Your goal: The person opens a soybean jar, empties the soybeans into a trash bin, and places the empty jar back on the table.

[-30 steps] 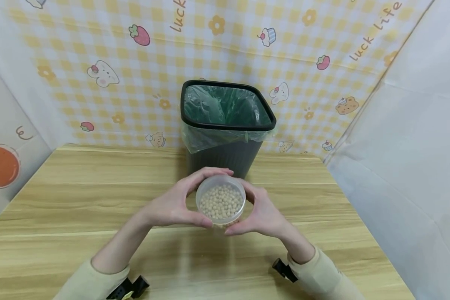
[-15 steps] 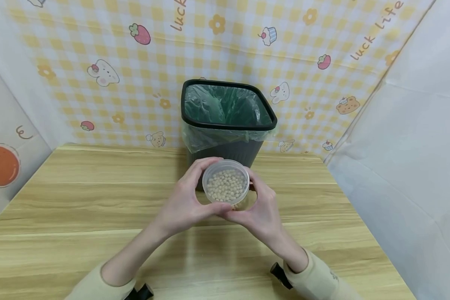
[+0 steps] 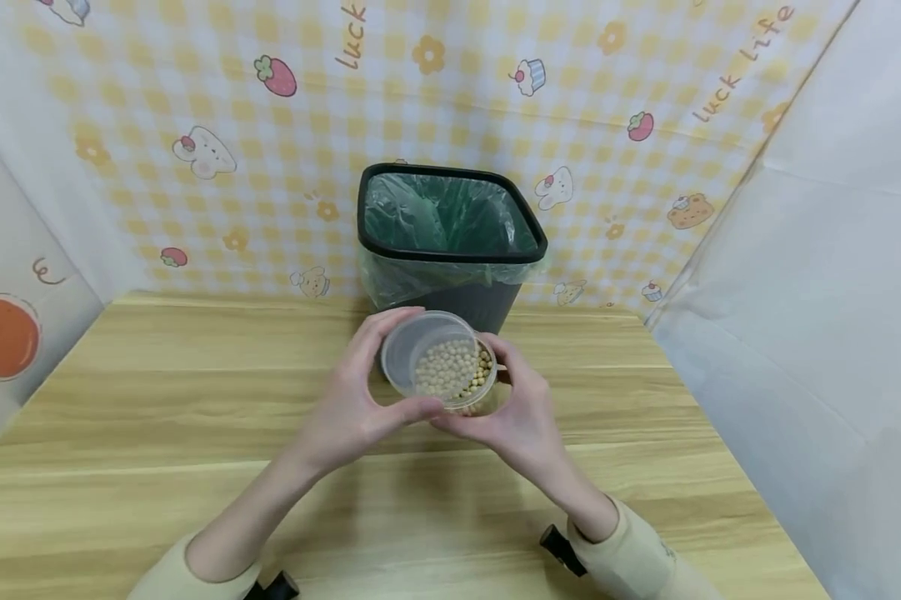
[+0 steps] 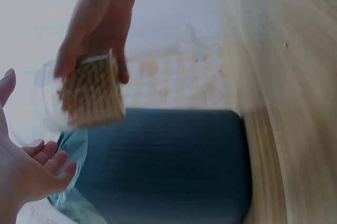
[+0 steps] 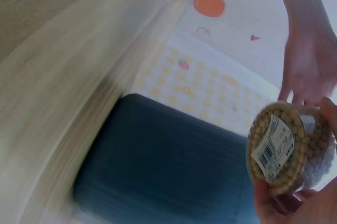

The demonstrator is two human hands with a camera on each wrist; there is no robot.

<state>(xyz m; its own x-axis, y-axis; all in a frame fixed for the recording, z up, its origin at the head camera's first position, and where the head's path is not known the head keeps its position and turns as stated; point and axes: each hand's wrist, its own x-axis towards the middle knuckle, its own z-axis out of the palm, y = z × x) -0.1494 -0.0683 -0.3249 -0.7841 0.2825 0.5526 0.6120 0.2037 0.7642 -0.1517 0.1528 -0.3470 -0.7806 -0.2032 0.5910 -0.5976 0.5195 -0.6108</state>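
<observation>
A clear round tub [image 5: 310,155] is packed with small beige balls [image 3: 483,371] that look like dried beans or beads. My right hand [image 3: 523,408] grips the tub from the right, thumb at the front. With its thumb and fingers, my left hand [image 3: 356,408] holds the translucent lid [image 3: 401,358] by its rim. The lid sits off-centre to the left, so uncovered balls show along the tub's right edge. In the right wrist view, a white barcode label [image 5: 274,150] is visible on the tub's base. The left wrist view shows the tub tilted, its lid side washed out.
Just behind the hands stands a dark bin [image 3: 480,304] lined with a green plastic bag [image 3: 450,217]. It is on the wooden table [image 3: 157,400], against a yellow checked cloth [image 3: 270,167]. White sheets [image 3: 810,275] hang at both sides.
Both hands have raised the tub toward the bin. The lid, earlier squarely over the tub, has come off to the left with the left hand, exposing some of the balls.
</observation>
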